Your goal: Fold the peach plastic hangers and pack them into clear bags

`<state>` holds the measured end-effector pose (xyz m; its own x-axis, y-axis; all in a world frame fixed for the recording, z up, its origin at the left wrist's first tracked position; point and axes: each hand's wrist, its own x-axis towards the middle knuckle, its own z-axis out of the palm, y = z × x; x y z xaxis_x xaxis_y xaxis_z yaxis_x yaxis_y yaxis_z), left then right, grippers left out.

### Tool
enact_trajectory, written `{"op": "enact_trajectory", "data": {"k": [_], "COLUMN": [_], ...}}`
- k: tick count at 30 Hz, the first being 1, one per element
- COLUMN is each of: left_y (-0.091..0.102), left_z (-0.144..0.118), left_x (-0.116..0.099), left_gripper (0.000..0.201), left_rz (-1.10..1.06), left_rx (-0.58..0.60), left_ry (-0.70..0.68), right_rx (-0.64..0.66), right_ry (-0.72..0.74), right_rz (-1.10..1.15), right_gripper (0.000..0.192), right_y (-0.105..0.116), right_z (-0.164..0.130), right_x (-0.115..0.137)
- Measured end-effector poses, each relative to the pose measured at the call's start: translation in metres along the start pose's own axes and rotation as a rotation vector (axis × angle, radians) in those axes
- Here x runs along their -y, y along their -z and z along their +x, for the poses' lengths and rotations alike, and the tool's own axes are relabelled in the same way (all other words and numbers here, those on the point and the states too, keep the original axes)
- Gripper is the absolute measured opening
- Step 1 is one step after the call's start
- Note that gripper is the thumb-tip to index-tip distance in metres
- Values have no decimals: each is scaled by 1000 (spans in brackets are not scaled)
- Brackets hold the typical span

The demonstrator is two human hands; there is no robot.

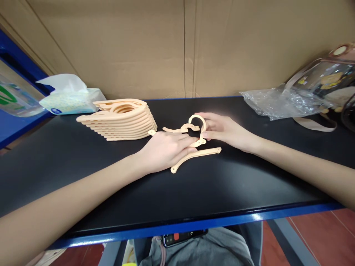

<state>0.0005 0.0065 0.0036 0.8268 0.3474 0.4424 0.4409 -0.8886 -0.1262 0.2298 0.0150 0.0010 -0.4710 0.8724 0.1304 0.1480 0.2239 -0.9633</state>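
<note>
On the black worktop (83, 177), the left hand (163, 149) presses the folding hanger (194, 142) flat at its hinge while the right hand (224, 129) pinches its hook; both grips are closed on it. Best to keep the hinge pinned and swing each arm slowly. The stack of folded hangers (122, 118) lies just left.

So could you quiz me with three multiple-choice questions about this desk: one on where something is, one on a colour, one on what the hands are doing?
1. The stack of folded peach plastic hangers lies:
A. left of the hands
B. right of the hands
C. on the floor

2. The table top is:
A. white
B. black
C. green

3. The loose peach plastic hanger is:
A. untouched
B. lifted overhead
C. touched by both hands

Answers: A, it sits beside the left hand; B, dark surface with blue edge; C, the right hand grips its hook.
</note>
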Motion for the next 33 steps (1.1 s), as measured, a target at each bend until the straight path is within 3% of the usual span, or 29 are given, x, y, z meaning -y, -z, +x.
{"op": "enact_trajectory", "data": {"k": [8, 17, 25, 33], "left_y": [1, 3, 5, 5], "left_z": [2, 1, 2, 3], "left_x": [-1, -2, -3, -4], "left_gripper": [29, 27, 28, 26], "left_rz": [-68, -60, -59, -63], "left_rx": [100, 81, 136, 177], "left_ry": [105, 159, 203, 246], "right_rx": [-21, -74, -166, -166], "right_ry": [-15, 32, 60, 80], "right_rz": [9, 23, -10, 28], "right_gripper": [60, 58, 42, 37], "right_y": [0, -3, -5, -5], "right_z": [2, 1, 0, -1], "right_x": [-2, -2, 3, 7]}}
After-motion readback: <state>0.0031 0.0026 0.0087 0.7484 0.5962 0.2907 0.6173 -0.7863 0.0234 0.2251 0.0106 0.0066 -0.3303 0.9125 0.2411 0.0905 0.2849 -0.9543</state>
